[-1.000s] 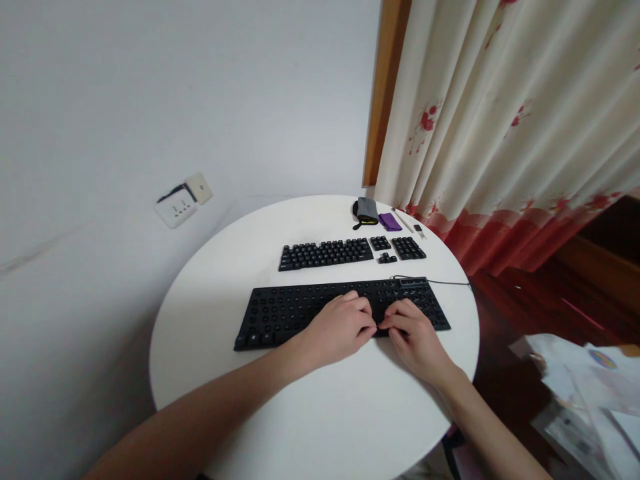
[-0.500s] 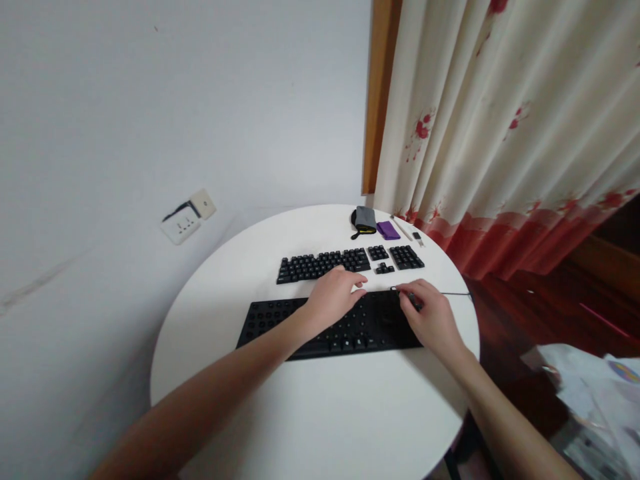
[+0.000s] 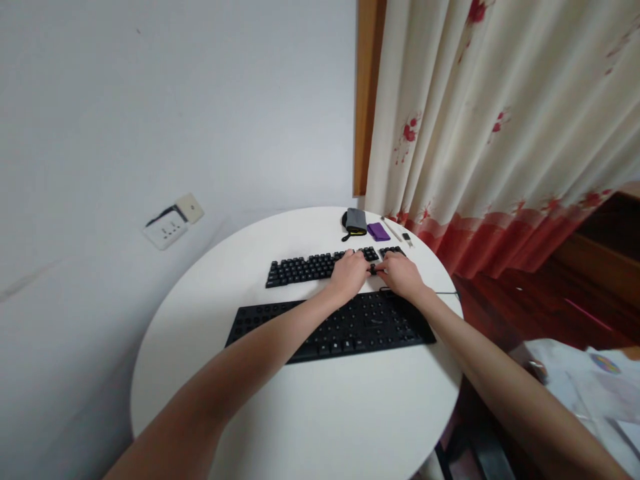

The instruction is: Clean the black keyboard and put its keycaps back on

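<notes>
My left hand [image 3: 351, 272] and my right hand [image 3: 401, 275] meet over the table, their fingertips closed in from both sides on a small group of black keycaps [image 3: 373, 269]. The exact grip on each cap is too small to make out. Laid out behind the hands is a block of loose black keycaps [image 3: 300, 269], with the number-pad caps partly hidden by my right hand. Nearer to me lies the black keyboard base [image 3: 377, 327], its key positions mostly without caps. My left forearm crosses over it and covers its middle.
On the round white table [image 3: 320, 413], a grey pouch [image 3: 355, 220], a purple cloth [image 3: 379, 231], a thin pale stick [image 3: 393, 229] and a small black-headed tool [image 3: 407, 239] lie at the back. A cable [image 3: 447, 293] runs off the right edge. Curtain [image 3: 450, 167] hangs behind.
Both hands have moved away from above the keyboard base to the small group of arrow keycaps behind it, coming close together. The view has shifted slightly right.
</notes>
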A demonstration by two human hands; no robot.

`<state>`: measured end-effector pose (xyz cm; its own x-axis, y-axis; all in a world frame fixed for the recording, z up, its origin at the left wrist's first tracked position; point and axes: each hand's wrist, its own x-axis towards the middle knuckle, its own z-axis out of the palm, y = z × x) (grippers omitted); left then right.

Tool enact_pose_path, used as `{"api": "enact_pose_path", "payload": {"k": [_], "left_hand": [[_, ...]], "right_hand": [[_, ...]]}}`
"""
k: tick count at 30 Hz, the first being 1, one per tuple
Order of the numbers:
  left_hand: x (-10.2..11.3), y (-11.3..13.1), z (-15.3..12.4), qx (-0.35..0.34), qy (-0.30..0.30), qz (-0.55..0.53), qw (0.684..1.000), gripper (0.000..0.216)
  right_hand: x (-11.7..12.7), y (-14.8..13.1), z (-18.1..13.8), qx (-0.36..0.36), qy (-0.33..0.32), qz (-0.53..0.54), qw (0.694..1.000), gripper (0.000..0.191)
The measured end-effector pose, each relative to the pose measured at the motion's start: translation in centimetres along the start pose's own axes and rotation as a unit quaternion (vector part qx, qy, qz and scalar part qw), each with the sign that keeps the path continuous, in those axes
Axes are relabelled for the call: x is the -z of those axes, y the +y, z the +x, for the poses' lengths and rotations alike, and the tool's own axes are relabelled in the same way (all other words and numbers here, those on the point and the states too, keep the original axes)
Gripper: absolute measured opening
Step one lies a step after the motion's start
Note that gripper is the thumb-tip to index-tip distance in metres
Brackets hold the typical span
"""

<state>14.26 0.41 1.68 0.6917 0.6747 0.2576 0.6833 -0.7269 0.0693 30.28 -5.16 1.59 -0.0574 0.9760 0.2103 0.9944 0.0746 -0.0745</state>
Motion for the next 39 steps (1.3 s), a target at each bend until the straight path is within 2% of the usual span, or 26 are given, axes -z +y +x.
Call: {"api": "enact_pose_path", "payload": {"k": [6, 11, 14, 17, 23, 26, 29, 31, 33, 39], "left_hand": [[-0.4, 0.0, 0.0, -0.003, -0.013, -0.005, 1.0, 0.015], [0.2, 0.4, -0.3, -0.003, -0.039, -0.021, 0.999, 0.017], [0.8, 0.3, -1.0, 0.002, -0.041, -0.03, 0.999, 0.018], [1.6, 0.1, -2.4, 0.009, -0.018, -0.033, 0.999, 0.016], [4.1, 0.4, -7.1, 0.008, 0.011, -0.097, 0.995, 0.014], [4.5, 1.2, -9.5, 0.006, -0.004, -0.17, 0.985, 0.01], [4.0, 2.1, -11.2, 0.006, -0.021, -0.225, 0.974, 0.008], [3.3, 2.5, -11.8, 0.0, -0.026, -0.249, 0.968, 0.008], [2.8, 2.7, -12.1, -0.005, -0.032, -0.265, 0.964, 0.008], [2.3, 2.9, -12.7, -0.013, -0.035, -0.284, 0.958, 0.01]], "right_hand": [[0.0, -0.2, 0.3, 0.023, -0.008, -0.007, 1.0, 0.02], [-0.4, 0.4, 0.6, 0.04, -0.004, 0.001, 0.999, 0.017], [-0.5, 0.7, 0.8, 0.079, -0.003, 0.016, 0.997, 0.014], [-0.5, 0.9, 0.9, 0.113, -0.006, 0.03, 0.993, 0.014], [0.3, 0.7, 0.5, 0.112, 0.001, 0.062, 0.992, 0.013], [1.1, 0.3, -0.8, 0.111, 0.049, 0.141, 0.982, 0.01], [1.5, -0.1, -2.9, 0.109, 0.104, 0.238, 0.959, 0.008], [1.4, -0.5, -4.5, 0.098, 0.129, 0.292, 0.943, 0.016], [1.0, -0.9, -6.1, 0.083, 0.135, 0.331, 0.93, 0.022], [0.1, -1.9, -10.9, -0.018, 0.141, 0.414, 0.899, 0.02]]}}
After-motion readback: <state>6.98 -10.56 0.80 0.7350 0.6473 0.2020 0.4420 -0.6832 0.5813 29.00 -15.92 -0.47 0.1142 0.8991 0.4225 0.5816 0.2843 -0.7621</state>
